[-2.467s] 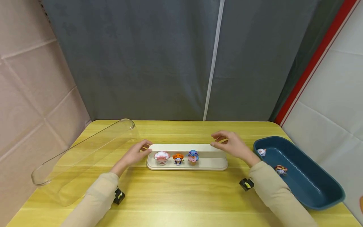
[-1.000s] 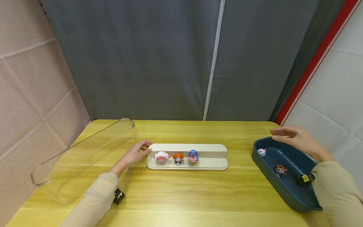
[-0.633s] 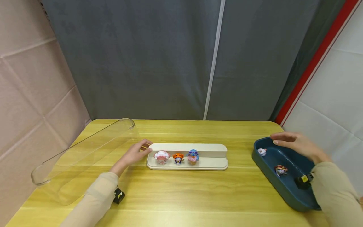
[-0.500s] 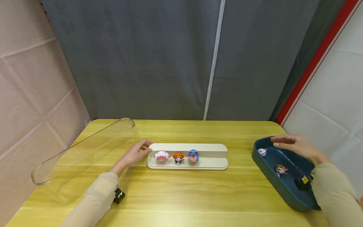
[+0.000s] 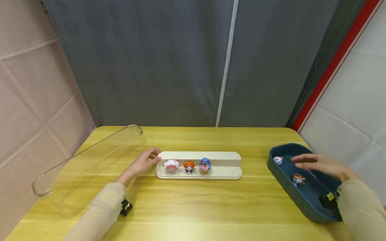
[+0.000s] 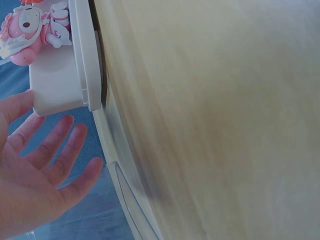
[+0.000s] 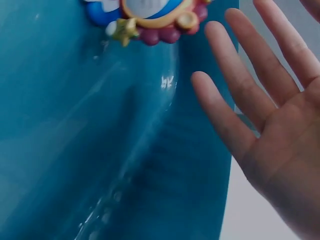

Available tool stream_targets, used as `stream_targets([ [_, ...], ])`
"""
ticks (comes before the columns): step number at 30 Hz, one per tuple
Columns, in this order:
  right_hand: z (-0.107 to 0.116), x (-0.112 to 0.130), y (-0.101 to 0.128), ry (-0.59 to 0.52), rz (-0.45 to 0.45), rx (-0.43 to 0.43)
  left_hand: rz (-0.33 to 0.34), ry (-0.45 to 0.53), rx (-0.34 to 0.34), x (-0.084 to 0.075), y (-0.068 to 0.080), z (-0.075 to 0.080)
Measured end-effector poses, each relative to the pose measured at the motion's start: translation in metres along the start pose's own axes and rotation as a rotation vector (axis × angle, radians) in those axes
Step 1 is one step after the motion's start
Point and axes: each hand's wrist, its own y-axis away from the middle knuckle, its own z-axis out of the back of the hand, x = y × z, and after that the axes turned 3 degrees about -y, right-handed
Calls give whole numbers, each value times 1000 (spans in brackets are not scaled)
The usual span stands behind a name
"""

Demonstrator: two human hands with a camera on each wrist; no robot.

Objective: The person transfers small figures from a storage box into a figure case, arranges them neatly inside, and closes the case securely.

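On the table, a cream two-step display stand (image 5: 226,171) carries a pink-and-white figurine (image 5: 172,166), an orange-capped figurine (image 5: 189,167) and a blue one with sunglasses (image 5: 205,165). My left hand (image 5: 141,165) is at the stand's left end; in the left wrist view its fingertips touch or nearly touch that end, other fingers spread. Over the dark blue bin (image 5: 288,194) hovers my right hand (image 5: 324,164), fingers extended and holding nothing. Inside the bin lie a small white figurine (image 5: 278,160) and a colourful one (image 5: 298,179), whose edge shows in the right wrist view.
A long transparent cover (image 5: 90,167) lies slanted on the left of the wooden table (image 5: 193,207). A grey curtain (image 5: 150,67) hangs behind the table. Pale panels stand at both sides, the right one with a red stripe.
My right hand has gone from the stand's right end to over the bin, then lower and slightly rightward within it. The left hand and the figurines stay where they were.
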Motion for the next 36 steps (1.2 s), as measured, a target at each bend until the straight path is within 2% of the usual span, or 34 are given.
stream_targets([
  [11, -6, -15, 7, -154, -2, 131, -1, 1, -2, 1, 0, 0],
  [21, -11, -31, 8, -353, 114, 288, -23, 4, -5, 0, 0, -1],
  [25, -12, -34, 7, -366, 131, 307, -25, 5, -4, 0, 0, -1],
  [36, -12, -35, 4, -369, 123, 290, -23, 9, -2, -1, 1, 0],
])
